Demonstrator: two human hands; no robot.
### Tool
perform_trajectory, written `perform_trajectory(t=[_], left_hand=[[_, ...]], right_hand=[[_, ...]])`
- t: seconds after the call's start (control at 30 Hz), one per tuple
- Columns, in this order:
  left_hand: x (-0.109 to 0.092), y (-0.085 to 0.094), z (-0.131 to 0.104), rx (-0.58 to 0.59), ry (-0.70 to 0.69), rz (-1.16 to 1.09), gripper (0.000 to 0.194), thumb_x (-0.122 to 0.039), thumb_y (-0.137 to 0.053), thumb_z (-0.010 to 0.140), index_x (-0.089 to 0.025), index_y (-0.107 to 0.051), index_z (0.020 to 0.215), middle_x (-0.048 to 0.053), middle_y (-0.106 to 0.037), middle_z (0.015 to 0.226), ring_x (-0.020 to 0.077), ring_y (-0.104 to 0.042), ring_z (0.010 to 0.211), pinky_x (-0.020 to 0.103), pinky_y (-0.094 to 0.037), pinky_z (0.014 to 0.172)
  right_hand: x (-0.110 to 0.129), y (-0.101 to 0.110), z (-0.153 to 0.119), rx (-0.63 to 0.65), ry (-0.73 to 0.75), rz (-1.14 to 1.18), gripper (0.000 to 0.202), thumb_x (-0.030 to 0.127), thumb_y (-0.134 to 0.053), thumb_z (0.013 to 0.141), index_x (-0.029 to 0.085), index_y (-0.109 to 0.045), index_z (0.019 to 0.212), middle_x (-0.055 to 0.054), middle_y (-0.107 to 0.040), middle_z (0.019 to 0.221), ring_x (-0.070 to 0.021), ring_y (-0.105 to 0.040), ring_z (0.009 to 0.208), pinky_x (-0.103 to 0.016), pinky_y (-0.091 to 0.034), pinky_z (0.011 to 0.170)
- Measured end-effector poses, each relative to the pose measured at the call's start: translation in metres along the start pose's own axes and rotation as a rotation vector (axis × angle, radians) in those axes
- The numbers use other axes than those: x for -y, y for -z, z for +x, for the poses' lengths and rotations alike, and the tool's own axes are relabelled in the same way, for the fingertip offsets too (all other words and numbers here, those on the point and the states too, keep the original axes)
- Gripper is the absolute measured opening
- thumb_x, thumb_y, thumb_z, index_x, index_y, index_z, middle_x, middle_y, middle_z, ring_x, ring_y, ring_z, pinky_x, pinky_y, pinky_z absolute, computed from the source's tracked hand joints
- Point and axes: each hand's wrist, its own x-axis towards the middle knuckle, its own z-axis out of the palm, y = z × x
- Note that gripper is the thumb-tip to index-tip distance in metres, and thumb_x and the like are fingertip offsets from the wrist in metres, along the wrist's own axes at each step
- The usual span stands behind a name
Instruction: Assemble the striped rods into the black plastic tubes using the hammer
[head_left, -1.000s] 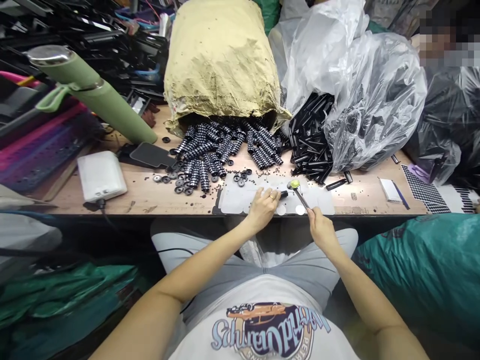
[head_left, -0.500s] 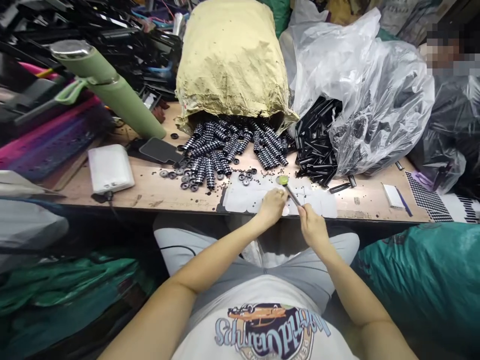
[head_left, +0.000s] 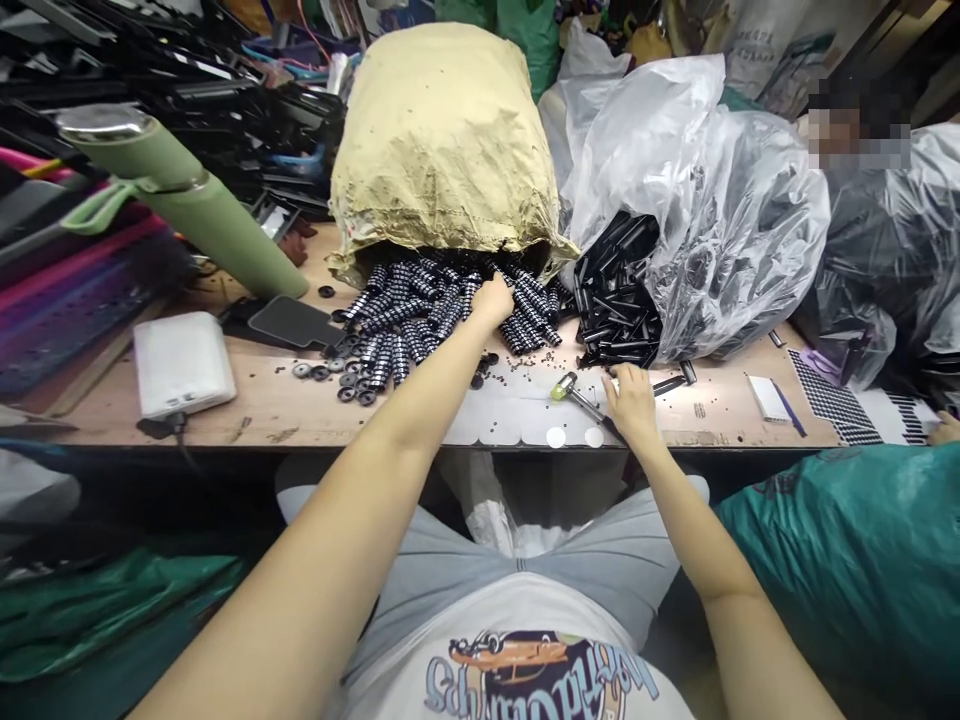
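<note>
My left hand (head_left: 493,300) reaches into the pile of black ribbed rolls (head_left: 401,325) at the sack's mouth; its fingers are bent over them, and whether they grip one is not visible. A small hammer (head_left: 576,397) with a yellow-green head lies on the white sheet (head_left: 491,418). Beside its handle is my right hand (head_left: 631,395), fingers apart near the black tube pieces (head_left: 619,300). Small black discs (head_left: 346,380) are scattered left of the sheet, and two white round spots show near its front edge.
A yellow sack (head_left: 450,140) and a clear plastic bag (head_left: 739,220) stand behind. On the left are a green bottle (head_left: 202,215) and a white box with a cable (head_left: 184,365). At right, another person (head_left: 859,130) sits beyond dark bags.
My left hand has moved from the hammer head up to the ribbed rolls. My right hand has let go of the hammer, which now lies on the sheet. The view has shifted slightly.
</note>
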Motion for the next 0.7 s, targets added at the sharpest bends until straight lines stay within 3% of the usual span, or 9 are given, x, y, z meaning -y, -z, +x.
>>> perform_trajectory(t=[0.07, 0.17, 0.23, 0.3, 0.37, 0.43, 0.57, 0.63, 0.7], left_hand=[[0.004, -0.004, 0.000, 0.040, -0.019, 0.017, 0.039, -0.015, -0.051, 0.083, -0.006, -0.054, 0.120, 0.026, -0.060, 0.117, 0.0358, -0.057, 0.112, 0.044, -0.042, 0.094], [0.011, -0.004, -0.015, -0.029, -0.028, -0.061, 0.041, -0.008, -0.049, 0.080, -0.007, -0.054, 0.120, 0.023, -0.060, 0.120, 0.0326, -0.056, 0.115, 0.043, -0.041, 0.098], [0.016, 0.000, -0.031, -0.110, -0.049, -0.176, 0.040, -0.009, -0.047, 0.080, -0.010, -0.054, 0.120, 0.018, -0.061, 0.121, 0.0291, -0.056, 0.115, 0.040, -0.041, 0.100], [0.020, 0.004, -0.050, -0.207, -0.090, -0.285, 0.036, -0.011, -0.046, 0.081, -0.012, -0.056, 0.116, 0.015, -0.063, 0.117, 0.0265, -0.057, 0.111, 0.038, -0.042, 0.099], [0.022, 0.006, -0.067, -0.301, -0.168, -0.352, 0.031, -0.014, -0.047, 0.083, -0.013, -0.056, 0.112, 0.013, -0.063, 0.112, 0.0252, -0.058, 0.108, 0.037, -0.043, 0.097], [0.022, 0.006, -0.080, -0.375, -0.273, -0.362, 0.028, -0.018, -0.047, 0.086, -0.015, -0.055, 0.112, 0.012, -0.062, 0.113, 0.0250, -0.057, 0.108, 0.038, -0.043, 0.097], [0.013, 0.006, -0.094, -0.472, -0.367, -0.318, 0.025, -0.019, -0.045, 0.088, -0.015, -0.055, 0.111, 0.015, -0.061, 0.114, 0.0270, -0.054, 0.112, 0.042, -0.040, 0.099], [0.006, 0.011, -0.104, -0.476, -0.366, -0.368, 0.024, -0.020, -0.046, 0.089, -0.015, -0.057, 0.109, 0.014, -0.062, 0.112, 0.0266, -0.054, 0.110, 0.042, -0.041, 0.097], [-0.003, 0.018, -0.119, -0.332, -0.385, -0.508, 0.021, -0.027, -0.051, 0.087, -0.015, -0.061, 0.103, 0.011, -0.065, 0.103, 0.0241, -0.059, 0.099, 0.038, -0.046, 0.088]], right_hand=[[-0.007, -0.001, 0.031, -0.032, -0.005, -0.046, 0.027, 0.017, -0.041, 0.092, 0.014, -0.057, 0.113, -0.014, -0.058, 0.118, -0.0264, -0.046, 0.106, -0.035, -0.036, 0.083], [-0.022, -0.003, 0.070, 0.082, 0.001, -0.150, 0.037, 0.003, -0.038, 0.084, 0.014, -0.060, 0.112, -0.015, -0.060, 0.117, -0.0282, -0.046, 0.107, -0.037, -0.034, 0.082], [-0.030, -0.005, 0.084, 0.154, 0.007, -0.174, 0.035, 0.001, -0.037, 0.083, 0.014, -0.064, 0.101, -0.015, -0.065, 0.105, -0.0279, -0.049, 0.103, -0.039, -0.034, 0.082], [-0.032, -0.006, 0.087, 0.109, 0.034, -0.088, 0.028, 0.007, -0.041, 0.086, 0.015, -0.066, 0.094, -0.014, -0.067, 0.099, -0.0271, -0.051, 0.102, -0.041, -0.035, 0.085], [-0.025, -0.008, 0.082, -0.003, 0.049, 0.176, 0.018, 0.019, -0.048, 0.088, 0.017, -0.066, 0.090, -0.011, -0.068, 0.099, -0.0251, -0.053, 0.101, -0.040, -0.038, 0.087], [-0.011, -0.010, 0.074, -0.056, -0.035, 0.609, 0.016, 0.032, -0.056, 0.086, 0.018, -0.064, 0.087, -0.007, -0.068, 0.091, -0.0212, -0.059, 0.091, -0.035, -0.044, 0.082], [0.023, -0.012, 0.062, 0.092, -0.359, 1.409, 0.039, 0.051, -0.074, 0.064, 0.020, -0.057, 0.080, 0.002, -0.062, 0.071, -0.0131, -0.062, 0.067, -0.024, -0.048, 0.060], [0.034, -0.011, 0.058, 0.181, -0.443, 1.587, 0.046, 0.051, -0.080, 0.054, 0.020, -0.056, 0.078, 0.004, -0.061, 0.070, -0.0109, -0.063, 0.066, -0.021, -0.048, 0.058], [0.041, -0.008, 0.054, 0.239, -0.460, 1.647, 0.048, 0.051, -0.082, 0.052, 0.020, -0.056, 0.078, 0.004, -0.062, 0.071, -0.0107, -0.064, 0.068, -0.021, -0.050, 0.062]])
